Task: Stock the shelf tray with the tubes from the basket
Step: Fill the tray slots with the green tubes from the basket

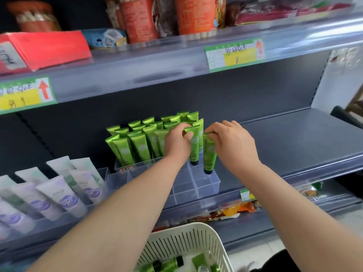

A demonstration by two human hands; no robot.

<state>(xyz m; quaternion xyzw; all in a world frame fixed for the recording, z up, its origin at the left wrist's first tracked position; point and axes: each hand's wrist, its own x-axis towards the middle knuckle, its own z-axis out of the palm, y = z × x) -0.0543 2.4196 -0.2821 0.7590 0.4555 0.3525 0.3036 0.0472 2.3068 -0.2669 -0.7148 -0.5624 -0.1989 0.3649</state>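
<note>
Two hands work at the tray, each pinched on a glossy green tube by its flat crimped top. The left hand (pixel 177 140) grips one tube (pixel 193 147), held cap-down in a rear cell. The right hand (pixel 233 143) grips a second tube (pixel 209 154), its dark round cap hanging just above a cell on the tray's right side. The tray (pixel 206 185) is clear rigid plastic, divided into square compartments; the front cells hold nothing. Its back and left cells are packed with upright green tubes (pixel 137 142) of the same tapered shape. Pale lilac-and-white tubes (pixel 59 193) lie slanted to the left. Below, a cream slotted plastic basket (pixel 188 240) holds more green tubes (pixel 169 263) lying flat. The shelf (pixel 294 138) is matte grey metal.
</note>
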